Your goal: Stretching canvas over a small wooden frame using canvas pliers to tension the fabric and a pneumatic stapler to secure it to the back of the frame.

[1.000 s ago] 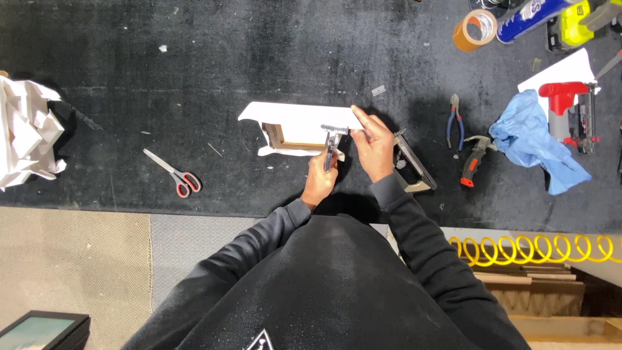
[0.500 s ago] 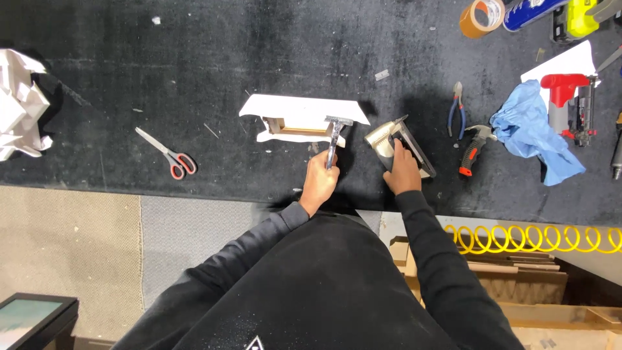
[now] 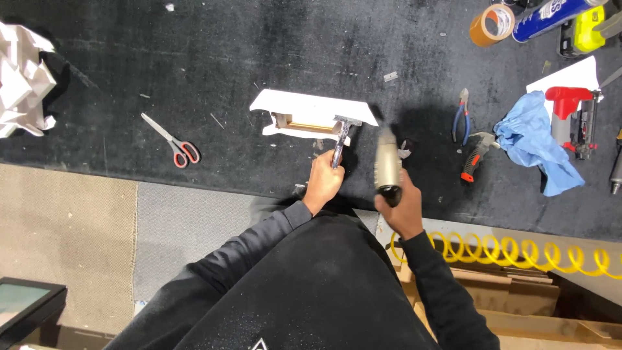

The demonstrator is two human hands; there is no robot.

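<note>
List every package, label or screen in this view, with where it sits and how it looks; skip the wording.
Spray can: top right, lying down, blue with a white printed label.
Screen: bottom left corner, dark-framed, pale grey-green glass.
Cardboard boxes: bottom right, brown, under a yellow coiled hose.

White panel (image 3: 311,107), black bench mat (image 3: 259,52), red-handled scissors (image 3: 175,146), blue cloth (image 3: 538,139), yellow coiled hose (image 3: 518,253)

- Black felt bench (image 3: 194,52) spreads beyond the hands.
- Beige and grey floor (image 3: 71,227) lower left of them.
- Cardboard (image 3: 518,304) lower right.
</note>
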